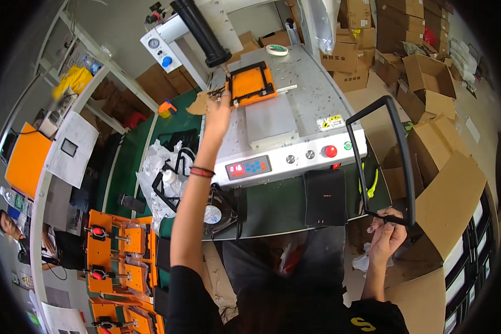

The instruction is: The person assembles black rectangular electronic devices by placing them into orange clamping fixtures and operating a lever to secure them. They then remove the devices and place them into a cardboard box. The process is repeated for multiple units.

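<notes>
On the grey bed of a white press [317, 94] lies an orange fixture plate [253, 83] with a black rectangular frame fitted on it. My left hand [219, 108] reaches far forward, its fingers closed on the left edge of this plate; the fingertips are partly hidden. A torn brown piece [198, 104] lies just left of that hand. At the lower right, my right hand [388, 236] grips the bottom edge of a black rectangular frame [404, 161], holding it upright beside the press. A flat metal block [270, 119] sits in front of the orange plate.
A black press cylinder [200, 33] hangs above the bed. Its front panel carries a red button [330, 151]. A black flat sheet [324, 197] and a plastic bag [150, 167] rest on the green table. Cardboard boxes [428, 78] crowd the right; orange clamp fixtures [98, 251] stand left.
</notes>
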{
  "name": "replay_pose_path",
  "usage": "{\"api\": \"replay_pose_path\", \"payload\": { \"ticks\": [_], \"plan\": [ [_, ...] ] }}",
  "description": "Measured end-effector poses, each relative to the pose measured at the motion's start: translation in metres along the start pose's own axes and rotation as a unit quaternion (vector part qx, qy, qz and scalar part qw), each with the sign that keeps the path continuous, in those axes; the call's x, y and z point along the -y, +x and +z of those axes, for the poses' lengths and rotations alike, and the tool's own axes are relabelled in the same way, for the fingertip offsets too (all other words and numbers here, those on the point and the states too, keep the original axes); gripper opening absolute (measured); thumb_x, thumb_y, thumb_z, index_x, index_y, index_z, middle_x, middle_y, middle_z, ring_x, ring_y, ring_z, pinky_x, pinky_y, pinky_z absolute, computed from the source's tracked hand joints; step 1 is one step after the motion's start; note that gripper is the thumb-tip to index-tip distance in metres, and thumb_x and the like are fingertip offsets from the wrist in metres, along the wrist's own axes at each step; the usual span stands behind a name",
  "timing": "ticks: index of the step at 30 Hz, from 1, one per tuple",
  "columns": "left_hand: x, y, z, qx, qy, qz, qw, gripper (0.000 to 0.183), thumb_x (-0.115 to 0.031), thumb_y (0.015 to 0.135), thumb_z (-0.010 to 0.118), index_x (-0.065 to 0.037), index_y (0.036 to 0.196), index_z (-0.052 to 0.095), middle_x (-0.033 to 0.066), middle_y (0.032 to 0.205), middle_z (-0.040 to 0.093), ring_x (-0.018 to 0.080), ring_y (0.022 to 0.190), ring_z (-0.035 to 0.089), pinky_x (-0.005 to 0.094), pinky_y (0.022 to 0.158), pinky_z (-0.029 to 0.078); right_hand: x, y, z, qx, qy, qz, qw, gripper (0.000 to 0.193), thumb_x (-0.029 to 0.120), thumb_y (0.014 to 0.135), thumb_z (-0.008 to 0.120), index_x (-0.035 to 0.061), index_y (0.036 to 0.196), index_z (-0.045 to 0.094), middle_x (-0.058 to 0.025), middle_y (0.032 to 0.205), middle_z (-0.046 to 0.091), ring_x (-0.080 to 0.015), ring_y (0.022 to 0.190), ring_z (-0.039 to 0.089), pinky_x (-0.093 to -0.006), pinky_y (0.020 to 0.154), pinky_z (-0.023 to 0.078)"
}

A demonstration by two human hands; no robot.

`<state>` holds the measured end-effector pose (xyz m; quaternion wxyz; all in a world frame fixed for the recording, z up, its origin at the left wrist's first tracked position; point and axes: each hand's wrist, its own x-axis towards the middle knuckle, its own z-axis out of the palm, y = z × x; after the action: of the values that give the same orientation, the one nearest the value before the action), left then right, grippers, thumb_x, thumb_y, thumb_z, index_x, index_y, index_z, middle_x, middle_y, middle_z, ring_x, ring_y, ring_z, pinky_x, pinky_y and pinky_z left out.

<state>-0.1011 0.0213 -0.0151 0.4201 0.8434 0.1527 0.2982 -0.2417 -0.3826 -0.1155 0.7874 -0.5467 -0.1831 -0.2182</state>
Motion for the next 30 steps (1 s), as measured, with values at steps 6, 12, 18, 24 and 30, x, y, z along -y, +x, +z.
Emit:
{"api": "replay_pose_path", "payload": {
  "ticks": [6,12,18,24,30],
  "plan": [
    [0.087,0.106,-0.022,0.021,0.01,-0.113,0.993,0.058,-0.047,0.098,0.033,0.005,0.121,0.044,0.0164,0.112,0.062,0.0211,0.099,0.057,0.0339,0.087,0.043,0.005,0.011,-0.009,0.005,-0.041,0.025,0.999,0.03,0.02,0.095,0.053,-0.0093,0.091,0.058,-0.018,0.086,0.061,-0.0145,0.058,0.057,-0.0272,0.053,0.05],
    [0.09,0.129,-0.007,0.022,0.072,-0.124,0.989,0.066,-0.052,0.096,0.033,0.01,0.113,0.048,0.0166,0.094,0.066,0.0223,0.079,0.062,0.0331,0.074,0.047,0.013,0.025,-0.023,0.02,-0.108,0.074,0.991,0.03,0.021,0.095,0.052,-0.0075,0.09,0.059,-0.0144,0.083,0.063,-0.0134,0.057,0.057,-0.0257,0.053,0.048],
    [0.062,0.109,0.015,0.021,0.081,-0.101,0.991,0.067,-0.052,0.095,0.035,0.011,0.111,0.047,0.015,0.079,0.064,0.0201,0.063,0.059,0.0313,0.062,0.048,-0.002,0.023,-0.029,0.006,-0.107,0.089,0.99,0.029,0.02,0.094,0.052,-0.0075,0.088,0.06,-0.0139,0.08,0.064,-0.0136,0.057,0.058,-0.0254,0.054,0.048],
    [0.05,0.108,0.016,0.054,0.084,-0.109,0.989,0.068,-0.053,0.095,0.035,0.011,0.114,0.043,0.0179,0.083,0.065,0.0233,0.074,0.065,0.0321,0.068,0.051,-0.013,0.018,-0.026,0.02,-0.104,0.114,0.988,0.03,0.021,0.094,0.052,-0.0078,0.09,0.06,-0.0132,0.081,0.065,-0.0132,0.057,0.058,-0.0247,0.055,0.047],
    [0.039,0.112,0.016,0.089,0.239,-0.146,0.956,0.106,-0.071,0.079,0.048,0.016,0.133,0.022,0.0352,0.122,0.05,0.0396,0.115,0.053,0.0391,0.096,0.042,-0.015,0.021,-0.025,0.033,-0.095,0.122,0.987,0.029,0.019,0.094,0.052,-0.0079,0.091,0.06,-0.0132,0.081,0.065,-0.0128,0.058,0.058,-0.0247,0.055,0.047]
  ]
}}
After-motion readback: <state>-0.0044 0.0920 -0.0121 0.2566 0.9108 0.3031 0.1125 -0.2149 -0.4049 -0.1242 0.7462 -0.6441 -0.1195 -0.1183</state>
